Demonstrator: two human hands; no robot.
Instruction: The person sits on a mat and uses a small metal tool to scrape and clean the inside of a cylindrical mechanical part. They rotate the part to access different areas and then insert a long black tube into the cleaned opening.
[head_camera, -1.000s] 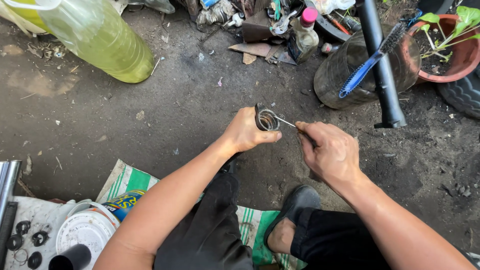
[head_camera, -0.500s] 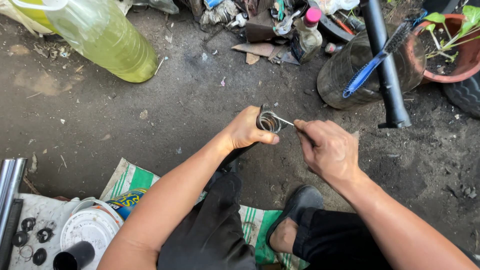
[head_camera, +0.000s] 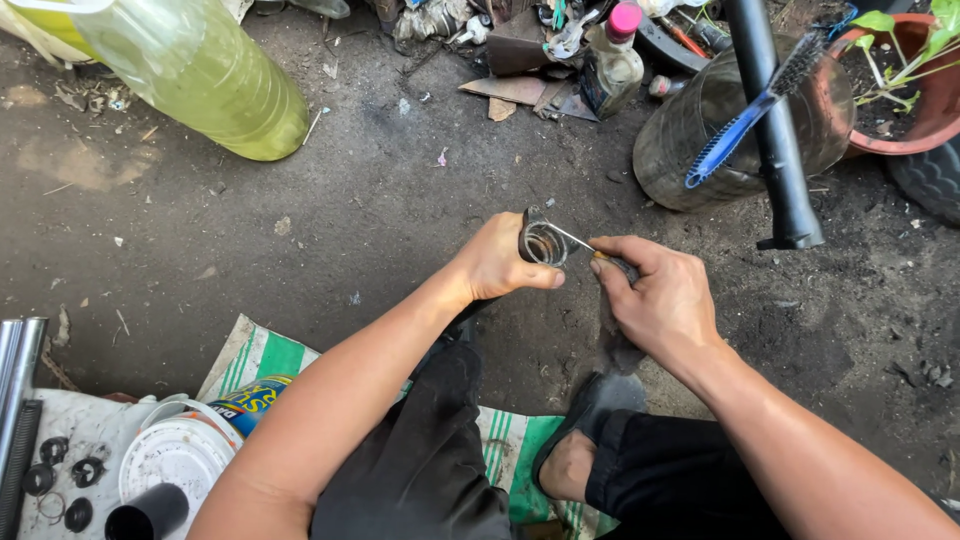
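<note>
Above dark, oily ground, head view: the left hand (head_camera: 497, 265) is clamped around a small metal ring-shaped part (head_camera: 544, 243), thumb below and fingers curled behind, with the open bore turned toward the camera. The right hand (head_camera: 655, 300) grips a thin metal tool (head_camera: 572, 237) with a yellowish handle end, the fist closed on the handle and the tip reaching into the ring's bore. The two hands sit close together, joined only through tool and part; the ring hangs in the air just over the ground, in front of the knees.

Judged from this pose, the step is picking or prying something inside the ring. It goes best with the ring pinched firmly so it cannot spin, the tool kept shallow against the inner wall, and short, controlled strokes directed away from the holding thumb; a slip would send the tip toward the left fingers.

Nearby lie a large yellow-green bottle (head_camera: 205, 75), a blue-handled brush (head_camera: 745, 125) leaning in a dark container (head_camera: 690, 140), a black tube (head_camera: 775, 130), and a white lid (head_camera: 175, 462) beside small black rings (head_camera: 60, 475).
</note>
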